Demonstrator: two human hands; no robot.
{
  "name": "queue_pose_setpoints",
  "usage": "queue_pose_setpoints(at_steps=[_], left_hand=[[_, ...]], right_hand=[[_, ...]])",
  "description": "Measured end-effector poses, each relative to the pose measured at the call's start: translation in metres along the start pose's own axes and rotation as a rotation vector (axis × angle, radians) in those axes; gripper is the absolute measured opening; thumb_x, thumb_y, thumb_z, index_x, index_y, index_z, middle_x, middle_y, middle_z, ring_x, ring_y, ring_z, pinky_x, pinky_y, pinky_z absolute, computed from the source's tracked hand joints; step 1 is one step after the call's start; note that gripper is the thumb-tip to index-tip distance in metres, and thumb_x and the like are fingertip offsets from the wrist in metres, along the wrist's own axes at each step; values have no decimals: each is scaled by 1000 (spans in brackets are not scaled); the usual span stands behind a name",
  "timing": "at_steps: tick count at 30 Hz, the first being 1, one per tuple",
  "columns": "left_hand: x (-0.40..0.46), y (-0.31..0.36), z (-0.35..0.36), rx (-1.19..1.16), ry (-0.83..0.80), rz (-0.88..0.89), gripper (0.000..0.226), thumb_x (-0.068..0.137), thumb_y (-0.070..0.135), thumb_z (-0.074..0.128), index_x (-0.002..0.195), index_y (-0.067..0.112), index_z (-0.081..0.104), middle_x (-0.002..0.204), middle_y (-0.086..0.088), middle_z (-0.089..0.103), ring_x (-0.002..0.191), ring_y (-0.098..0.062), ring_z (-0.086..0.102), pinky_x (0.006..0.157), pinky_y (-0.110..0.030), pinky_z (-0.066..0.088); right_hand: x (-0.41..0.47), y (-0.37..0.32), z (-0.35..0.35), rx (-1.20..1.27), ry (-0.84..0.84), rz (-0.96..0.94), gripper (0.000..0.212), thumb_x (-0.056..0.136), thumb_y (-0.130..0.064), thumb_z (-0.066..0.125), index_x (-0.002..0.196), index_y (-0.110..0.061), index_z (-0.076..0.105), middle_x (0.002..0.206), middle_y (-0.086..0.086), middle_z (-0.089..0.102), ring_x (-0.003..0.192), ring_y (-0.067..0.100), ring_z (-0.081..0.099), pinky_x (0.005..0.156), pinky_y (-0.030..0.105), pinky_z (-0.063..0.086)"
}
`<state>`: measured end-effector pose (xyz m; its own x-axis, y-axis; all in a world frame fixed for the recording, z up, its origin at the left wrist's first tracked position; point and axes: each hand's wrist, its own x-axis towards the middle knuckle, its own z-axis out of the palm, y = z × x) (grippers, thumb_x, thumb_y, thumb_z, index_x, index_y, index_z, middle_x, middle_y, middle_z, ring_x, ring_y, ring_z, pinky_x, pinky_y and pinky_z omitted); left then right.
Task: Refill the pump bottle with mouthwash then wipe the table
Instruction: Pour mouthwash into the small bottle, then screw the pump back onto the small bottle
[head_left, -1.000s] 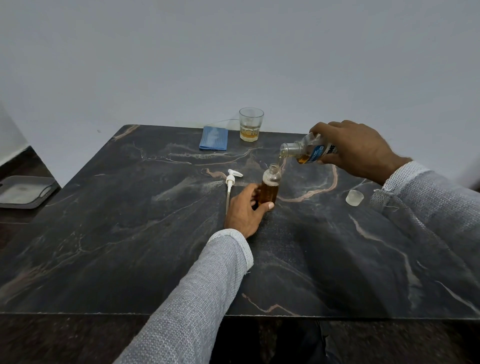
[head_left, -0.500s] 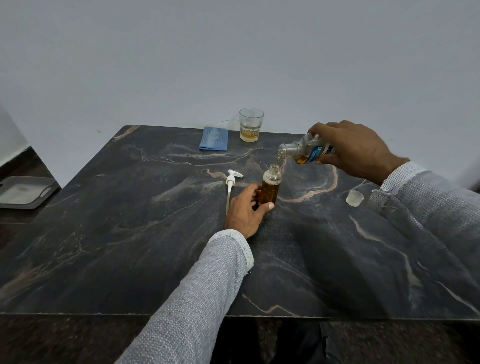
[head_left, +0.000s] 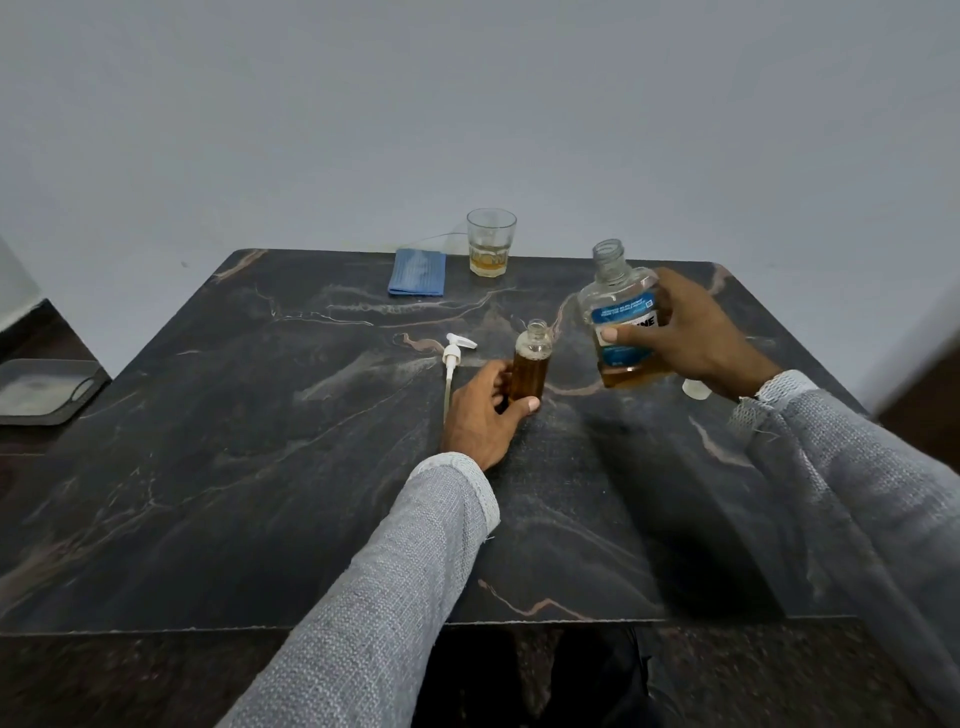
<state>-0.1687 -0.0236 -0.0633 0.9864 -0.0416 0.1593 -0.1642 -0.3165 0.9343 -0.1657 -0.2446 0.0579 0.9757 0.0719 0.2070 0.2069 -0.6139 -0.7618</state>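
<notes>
Pump bottle (head_left: 531, 364) stands upright near the middle of the dark marbled worktop (head_left: 260, 467), its neck uncapped and amber liquid filling it almost to the shoulder. I see my left hand (head_left: 480, 410) wrapped around its lower half from the nine o'clock side, thumb pressed across the front. My right hand (head_left: 696, 338), at about three o'clock from it, is closed around the mouthwash bottle (head_left: 621, 322), which is held nearly upright above the surface with its mouth open and only a little amber liquid at the bottom. At nine o'clock from the small bottle, the white pump head (head_left: 454, 353) lies flat with its dip tube pointing toward me. A pale cap (head_left: 696, 388) sits partly hidden behind my right wrist. At twelve o'clock, by the far edge, a folded blue cloth (head_left: 417, 272) lies just beside a glass tumbler (head_left: 490, 242) with some amber liquid in it.
</notes>
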Motion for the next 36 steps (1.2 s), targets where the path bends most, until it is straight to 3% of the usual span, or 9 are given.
queue_pose_setpoints(at_steps=[3, 7, 11, 20, 25, 30, 36], left_hand=[[1, -2, 0, -9, 1, -4, 51, 79, 20, 78, 125, 20, 55, 124, -6, 65, 111, -18, 62, 101, -32, 49], [1, -3, 0, -8, 1, -10, 55, 79, 19, 78, 128, 20, 54, 126, -7, 63, 112, -17, 61, 100, -29, 48], [1, -2, 0, 2, -4, -16, 59, 80, 18, 77, 132, 18, 52, 129, -8, 62, 114, -15, 59, 100, -28, 47], [0, 1, -1, 4, -6, -15, 60, 81, 18, 76, 135, 17, 50, 132, -8, 60, 115, -14, 58, 98, -25, 46], [-1, 3, -1, 6, 2, -18, 60, 81, 16, 76, 135, 16, 50, 131, -8, 61, 118, -18, 59, 101, -28, 47], [-3, 4, -1, 3, 6, -12, 59, 81, 15, 76, 134, 15, 51, 130, -9, 62, 118, -17, 59, 104, -32, 47], [-4, 5, -1, 15, 3, -20, 59, 81, 17, 76, 134, 16, 51, 131, -8, 61, 119, -18, 59, 104, -34, 48]], right_hand=[[-5, 10, -3, 223, 24, 27, 61, 74, -29, 78, 126, -24, 48, 117, -9, 64, 105, 11, 64, 75, 20, 56], [-5, 27, -3, 358, 37, 55, 63, 77, -21, 78, 132, -17, 49, 124, 0, 65, 111, 18, 64, 93, 38, 54], [-11, 38, -1, 408, 36, 86, 71, 68, -32, 79, 131, -17, 49, 122, 0, 66, 109, 17, 66, 91, 36, 55], [-11, 60, -1, 487, 30, 159, 63, 71, -23, 77, 127, -11, 51, 122, 6, 66, 110, 21, 65, 94, 42, 53], [-11, 66, -2, 508, -1, 153, 60, 74, -20, 76, 128, -12, 51, 123, 4, 66, 111, 19, 65, 92, 36, 54], [-13, 69, 1, 573, 8, 156, 57, 71, -19, 76, 123, -17, 54, 118, 1, 67, 109, 17, 66, 81, 25, 56], [-14, 79, 4, 581, 16, 150, 74, 67, -18, 78, 134, -14, 46, 125, 5, 63, 117, 22, 61, 93, 33, 54]])
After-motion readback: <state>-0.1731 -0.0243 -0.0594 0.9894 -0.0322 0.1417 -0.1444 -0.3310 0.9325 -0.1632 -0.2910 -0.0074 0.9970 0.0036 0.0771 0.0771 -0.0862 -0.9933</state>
